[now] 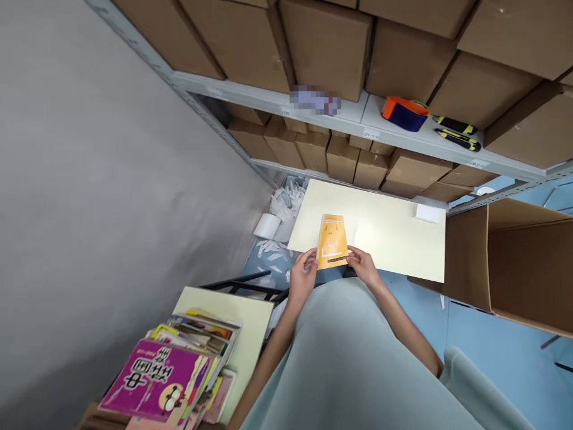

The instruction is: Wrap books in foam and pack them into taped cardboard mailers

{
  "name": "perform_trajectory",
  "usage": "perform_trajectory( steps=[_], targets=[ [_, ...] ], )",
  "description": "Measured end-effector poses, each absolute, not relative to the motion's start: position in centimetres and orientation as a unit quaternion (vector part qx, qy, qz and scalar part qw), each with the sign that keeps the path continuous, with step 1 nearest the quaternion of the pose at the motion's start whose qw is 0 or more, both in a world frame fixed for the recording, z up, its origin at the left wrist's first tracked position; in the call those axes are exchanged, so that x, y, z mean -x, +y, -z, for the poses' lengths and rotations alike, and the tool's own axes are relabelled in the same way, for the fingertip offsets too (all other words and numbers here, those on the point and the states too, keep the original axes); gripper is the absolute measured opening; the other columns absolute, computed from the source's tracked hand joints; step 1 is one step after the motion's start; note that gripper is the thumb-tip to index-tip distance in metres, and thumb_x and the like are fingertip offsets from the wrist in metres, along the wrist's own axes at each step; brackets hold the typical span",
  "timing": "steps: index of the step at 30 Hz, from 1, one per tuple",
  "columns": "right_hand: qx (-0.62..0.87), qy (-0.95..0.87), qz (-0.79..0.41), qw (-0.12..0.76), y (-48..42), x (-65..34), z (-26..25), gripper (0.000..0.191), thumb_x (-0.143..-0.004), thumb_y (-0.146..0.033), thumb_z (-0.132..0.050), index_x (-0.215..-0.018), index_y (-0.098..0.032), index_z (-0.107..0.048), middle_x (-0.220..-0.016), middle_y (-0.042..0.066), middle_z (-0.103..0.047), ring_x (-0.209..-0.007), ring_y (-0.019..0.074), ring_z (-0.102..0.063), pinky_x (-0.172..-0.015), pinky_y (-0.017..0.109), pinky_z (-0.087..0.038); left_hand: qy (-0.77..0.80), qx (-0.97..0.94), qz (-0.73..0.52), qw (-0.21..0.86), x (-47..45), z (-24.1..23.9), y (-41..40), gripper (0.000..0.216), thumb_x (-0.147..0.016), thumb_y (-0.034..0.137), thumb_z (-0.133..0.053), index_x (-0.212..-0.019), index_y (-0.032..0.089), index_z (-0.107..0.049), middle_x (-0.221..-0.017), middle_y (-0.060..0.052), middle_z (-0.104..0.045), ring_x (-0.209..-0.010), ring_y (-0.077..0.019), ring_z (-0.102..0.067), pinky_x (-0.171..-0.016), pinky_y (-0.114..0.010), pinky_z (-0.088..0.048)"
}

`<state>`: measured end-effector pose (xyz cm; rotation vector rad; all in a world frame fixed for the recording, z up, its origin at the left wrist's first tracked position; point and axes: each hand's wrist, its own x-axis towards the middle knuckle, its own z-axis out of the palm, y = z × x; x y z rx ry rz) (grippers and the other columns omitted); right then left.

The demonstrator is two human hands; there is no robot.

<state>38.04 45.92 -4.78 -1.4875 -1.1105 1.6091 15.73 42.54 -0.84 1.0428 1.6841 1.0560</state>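
Observation:
A thin orange booklet (333, 239) lies at the near edge of a pale cream tabletop (394, 239). My left hand (302, 276) pinches the booklet's near left corner. At its near right corner, my right hand (363, 265) grips the edge with fingers and thumb. Both forearms reach forward past my light grey-green garment.
A stack of books topped by a magenta cover (161, 380) sits at lower left. An open cardboard box (510, 263) stands to the right. Metal shelves hold cardboard boxes, an orange-and-blue tape dispenser (405, 112) and yellow-black cutters (457, 132). A white paper roll (267, 226) and scraps lie on the blue floor.

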Motion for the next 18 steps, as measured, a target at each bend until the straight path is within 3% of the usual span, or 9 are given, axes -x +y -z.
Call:
perform_trajectory(
  steps=[4, 9, 18],
  targets=[
    [0.575, -0.419, -0.607, 0.353, 48.7, -42.5, 5.0, 0.055, -0.084, -0.036, -0.071, -0.136, -0.017, -0.076, -0.092, 0.003, -0.073, -0.079, 0.0161, -0.067, -0.083, 0.032, -0.059, 0.668, -0.434, -0.407, 0.447, -19.3, 1.7, 46.8, 0.044, -0.089, 0.048, -0.069, -0.122, 0.019, -0.077, -0.127, -0.014, -0.076, -0.101, -0.0250, -0.076, -0.093, -0.042, -0.066],
    [0.598, -0.379, -0.597, 0.378, 50.8, -46.4, 4.8, 0.056, -0.083, -0.037, -0.073, -0.136, -0.017, -0.077, -0.096, 0.004, -0.074, -0.085, 0.0171, -0.071, -0.089, 0.034, -0.060, 0.639, -0.425, -0.396, 0.504, -22.6, 1.7, 51.1, 0.052, -0.085, 0.053, -0.075, -0.124, 0.019, -0.076, -0.128, -0.015, -0.078, -0.111, -0.0281, -0.077, -0.104, -0.047, -0.063],
    [0.585, -0.335, -0.580, 0.457, 52.2, -47.5, 1.5, 0.061, -0.084, -0.047, -0.084, -0.139, -0.022, -0.076, -0.105, 0.005, -0.075, -0.093, 0.0182, -0.071, -0.098, 0.036, -0.059, 0.593, -0.362, -0.370, 0.617, -22.2, -0.4, 56.4, 0.073, -0.075, 0.062, -0.088, -0.130, 0.018, -0.073, -0.131, -0.018, -0.077, -0.129, -0.0329, -0.071, -0.110, -0.047, -0.058]
  ],
)
